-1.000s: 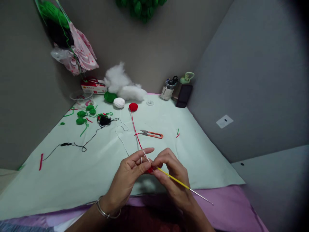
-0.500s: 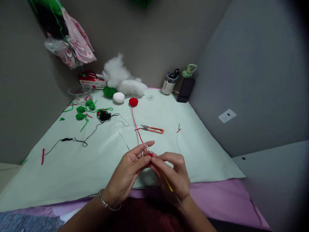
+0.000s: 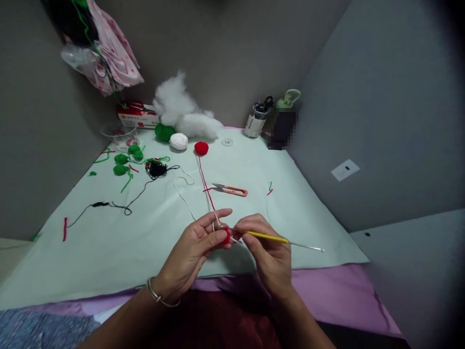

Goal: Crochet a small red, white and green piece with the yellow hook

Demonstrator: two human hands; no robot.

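Observation:
Between the thumb and fingers of my left hand (image 3: 198, 247) is pinched a small piece of red crochet work (image 3: 226, 236), with a white strand coming off it. Its index finger is stretched out, and yarn runs over the fingers. My right hand (image 3: 267, 252) grips a crochet hook (image 3: 267, 236) by its yellow handle; the metal tip lies at the red piece and the other end points right. Red yarn (image 3: 205, 182) leads from my left hand to a red ball (image 3: 201, 148). A white strand (image 3: 185, 203) runs back toward a white ball of yarn (image 3: 178, 141).
Orange-handled thread snips (image 3: 230, 190) lie just beyond my hands. To the left are black yarn (image 3: 157, 168) and several green pieces (image 3: 121, 169). White stuffing (image 3: 185, 111), a clear tub (image 3: 119, 134), a pen cup (image 3: 255, 121) and a green-topped bottle (image 3: 287, 99) stand along the back.
My right hand has turned the hook from steeply slanted to nearly level, its free end now pointing right. More of the red piece shows. The view has shifted slightly.

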